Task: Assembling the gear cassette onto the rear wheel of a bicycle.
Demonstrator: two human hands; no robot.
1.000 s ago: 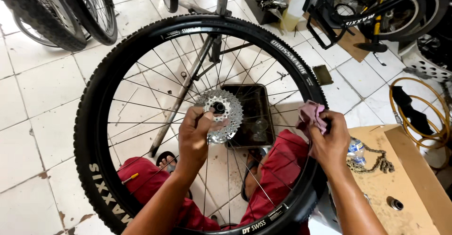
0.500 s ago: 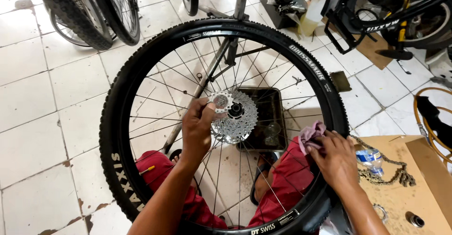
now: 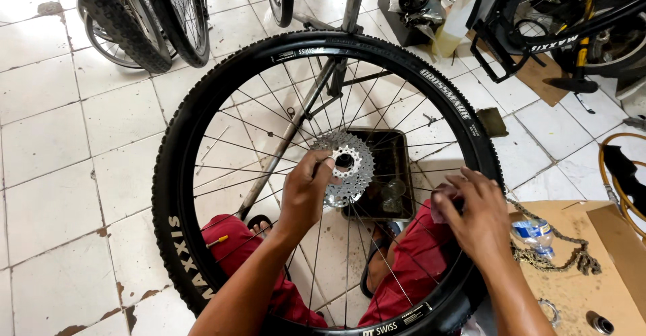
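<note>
Left hand (image 3: 306,198) pinches the toothed cassette (image 3: 346,168) at the wheel (image 3: 202,127) hub, right hand (image 3: 474,215) clutches a rag on the rim. Stiff, greasy metal, probably slippery; I'd grip the rim.

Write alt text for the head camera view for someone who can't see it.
A bicycle wheel stands upright across a person's lap; the left hand grips its silver cassette, and the right hand presses a cloth near the rim.
</note>
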